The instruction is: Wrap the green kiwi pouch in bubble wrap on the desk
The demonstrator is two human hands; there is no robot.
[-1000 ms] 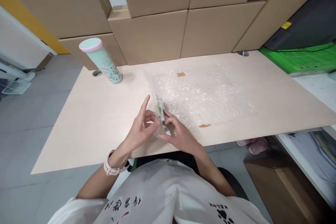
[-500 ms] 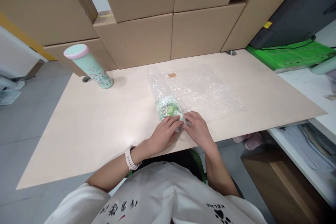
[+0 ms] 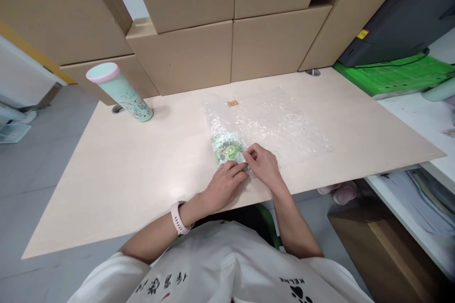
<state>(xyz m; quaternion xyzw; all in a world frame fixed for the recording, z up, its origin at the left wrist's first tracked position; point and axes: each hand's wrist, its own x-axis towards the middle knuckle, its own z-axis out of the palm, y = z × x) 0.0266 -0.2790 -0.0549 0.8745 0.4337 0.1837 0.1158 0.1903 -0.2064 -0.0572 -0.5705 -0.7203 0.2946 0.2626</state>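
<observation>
My left hand (image 3: 224, 183) and right hand (image 3: 263, 166) pinching a green-printed item (image 3: 227, 149) under bubble wrap (image 3: 270, 125), mint tumbler (image 3: 119, 91) far off left, boxes (image 3: 231, 47) beyond

**White tee, pale watch**

A white short-sleeved T-shirt (image 3: 227, 270) carries black characters on its left chest and a black paw print beside "KELME" on its right. Beyond the T-shirt's left sleeve, a pale pinkish watch (image 3: 177, 217) bands the wrist of the left hand (image 3: 227, 182).

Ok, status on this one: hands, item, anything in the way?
Left hand flat on the bubble wrap, right hand pinching its near edge. Green printed item lies under the wrap. Nothing blocking; tumbler far left.
</observation>
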